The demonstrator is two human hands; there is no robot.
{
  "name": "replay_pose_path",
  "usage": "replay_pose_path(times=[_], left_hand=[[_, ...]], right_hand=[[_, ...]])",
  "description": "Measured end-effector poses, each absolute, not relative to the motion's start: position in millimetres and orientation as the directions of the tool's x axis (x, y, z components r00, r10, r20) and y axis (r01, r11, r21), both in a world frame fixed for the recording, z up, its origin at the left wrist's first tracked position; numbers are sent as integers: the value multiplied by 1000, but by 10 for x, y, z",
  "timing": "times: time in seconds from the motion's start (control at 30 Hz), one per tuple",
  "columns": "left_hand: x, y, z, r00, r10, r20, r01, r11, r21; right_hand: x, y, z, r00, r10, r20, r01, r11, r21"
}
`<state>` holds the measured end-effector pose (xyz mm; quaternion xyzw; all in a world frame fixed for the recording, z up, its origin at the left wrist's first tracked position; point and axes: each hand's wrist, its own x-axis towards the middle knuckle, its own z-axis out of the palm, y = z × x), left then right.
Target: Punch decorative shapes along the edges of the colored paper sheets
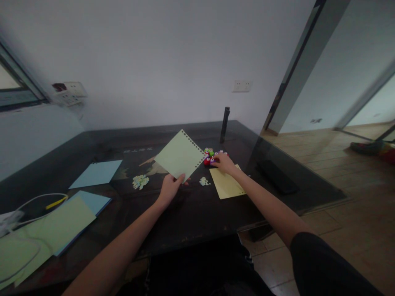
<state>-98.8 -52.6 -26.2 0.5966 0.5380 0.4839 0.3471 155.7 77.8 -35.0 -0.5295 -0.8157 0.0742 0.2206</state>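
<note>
My left hand (169,188) pinches the lower corner of a pale green paper sheet (180,156), held tilted above the dark table (197,213); the sheet's upper right edge has a row of punched holes. My right hand (224,163) reaches onto a cluster of small colourful craft punches (210,155), red, green and purple, its fingers on the nearest ones. Whether it grips one I cannot tell. Under my right wrist lies a yellow paper sheet (226,185). Two small heaps of punched paper bits lie on the table, the larger heap (140,181) to the left and the smaller heap (204,181) near the yellow sheet.
A light blue sheet (96,173) lies left of centre. A stack of green and blue sheets (61,224) with a white cable (27,205) and a yellow pen (56,202) sits at the near left. A dark upright cylinder (225,124) stands at the back. A black flat object (277,176) lies at right.
</note>
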Motion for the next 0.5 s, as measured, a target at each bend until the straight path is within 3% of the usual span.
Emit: replay_pose_path(times=[0.13,0.5], left_hand=[[-997,-509,-300,-44,978,202,296,-180,938],[-1003,-524,-267,-28,978,206,319,-186,929]], right_hand=[[1543,810,-383,-405,863,301,819,489,-301],[1541,870,-403,-424,840,338,786,526,-324]])
